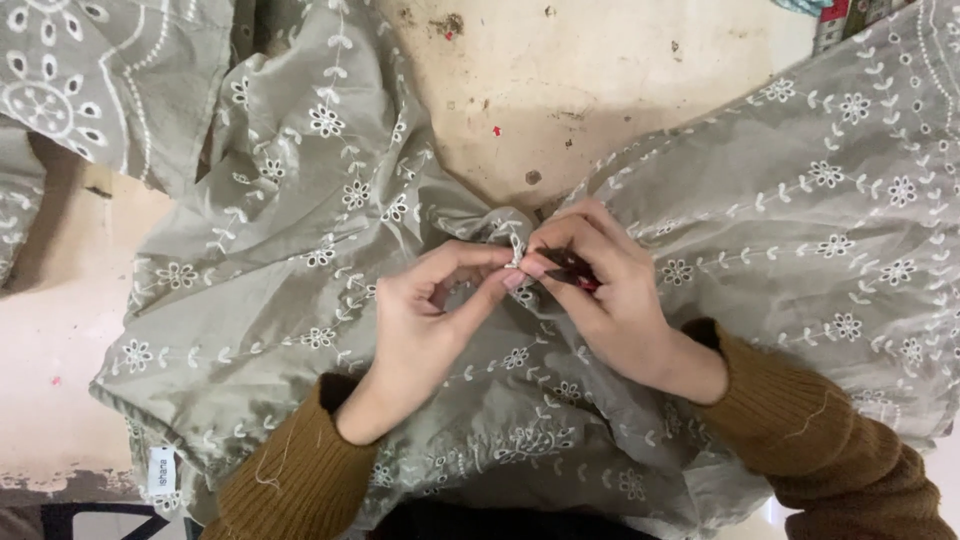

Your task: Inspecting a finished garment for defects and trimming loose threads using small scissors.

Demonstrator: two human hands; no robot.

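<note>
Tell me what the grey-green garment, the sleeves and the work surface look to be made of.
Grey-green garment: thin woven cloth, probably cotton, matte; it creases softly and carries white embroidered flowers. Sleeves: brown ribbed knit, likely wool or acrylic, slightly fuzzy. Work surface: hard, pale and stained, perhaps painted wood or laminate; unclear. The right hand pinches a small dark tool, material unclear.

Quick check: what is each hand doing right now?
Left hand: pinching the grey-green embroidered fabric.
Right hand: closed on a small dark red-tipped tool.

Both arms wear ribbed, mustard-brown knit sleeves. Cuffs end just behind the left hand (425, 320) and right hand (610, 290). Loose pale threads cling to both sleeves.
</note>
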